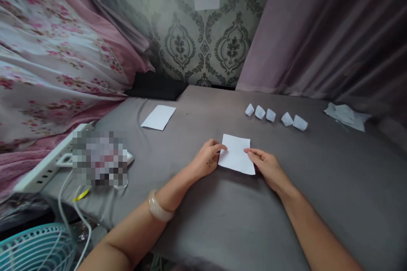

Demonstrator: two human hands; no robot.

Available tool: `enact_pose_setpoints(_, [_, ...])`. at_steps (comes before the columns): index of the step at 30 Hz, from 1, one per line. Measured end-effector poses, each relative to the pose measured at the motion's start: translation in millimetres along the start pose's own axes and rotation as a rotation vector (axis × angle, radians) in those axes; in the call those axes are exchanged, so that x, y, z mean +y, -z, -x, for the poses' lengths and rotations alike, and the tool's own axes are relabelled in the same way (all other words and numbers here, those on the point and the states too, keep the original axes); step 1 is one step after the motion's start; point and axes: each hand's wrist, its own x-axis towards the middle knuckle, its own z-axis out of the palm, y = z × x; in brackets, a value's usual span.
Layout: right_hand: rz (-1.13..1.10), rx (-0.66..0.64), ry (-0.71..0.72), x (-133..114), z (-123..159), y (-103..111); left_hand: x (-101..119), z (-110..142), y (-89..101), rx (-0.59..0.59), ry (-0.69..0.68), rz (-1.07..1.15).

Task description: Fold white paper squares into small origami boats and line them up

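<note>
A square sheet of white paper point(235, 156) is held just above the grey cloth surface point(197, 224). My left hand point(208, 157) pinches its left edge, with the thumb on top and the other fingers underneath. At the right edge, my right hand point(265, 166) grips the same sheet between thumb and fingers. The paper looks flat, with a slight curl at its lower right corner. Beyond it stands a row of several small folded white paper pieces point(260, 112). Another white paper stack or sheet point(159, 117) lies to the left.
Crumpled white paper point(346, 116) lies at the far right. A black folded cloth or flat item point(155, 86) is at the back. On the left are a white power strip point(51, 161), a blurred-out object, white cables point(83, 220) and a turquoise fan point(38, 247).
</note>
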Motion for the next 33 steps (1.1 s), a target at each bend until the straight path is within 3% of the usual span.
enact_pose_setpoints(4, [-0.039,-0.018,-0.053,0.6,-2.3,0.0,-5.1,1.8,0.9,-0.009,-0.181,-0.170])
enact_pose_setpoints(8, [0.075,-0.010,0.015,0.7,-0.6,-0.1,-3.2,-1.0,1.3,-0.110,-0.304,-0.187])
enact_pose_setpoints(10, [0.302,0.005,0.081,-0.4,2.7,3.0,1.0,-1.5,2.6,-0.197,-0.296,-0.203])
enact_pose_setpoints(14, [0.840,0.243,0.437,-3.0,11.8,15.3,8.9,-0.3,4.8,-0.258,-0.254,-0.267])
enact_pose_setpoints(17, [0.998,0.079,0.655,-2.7,16.5,22.1,11.3,0.6,4.0,-0.259,-0.243,-0.327])
enact_pose_setpoints(20, [1.092,-0.085,0.731,-0.9,18.6,22.9,11.4,1.1,2.7,-0.242,-0.219,-0.368])
enact_pose_setpoints(27, [1.069,-0.152,0.717,-3.2,26.3,18.7,6.2,6.9,-0.9,-0.134,-0.226,-0.277])
enact_pose_setpoints(33, [0.877,-0.073,0.644,-2.6,18.1,16.8,4.7,0.8,-7.4,0.054,0.032,-0.143])
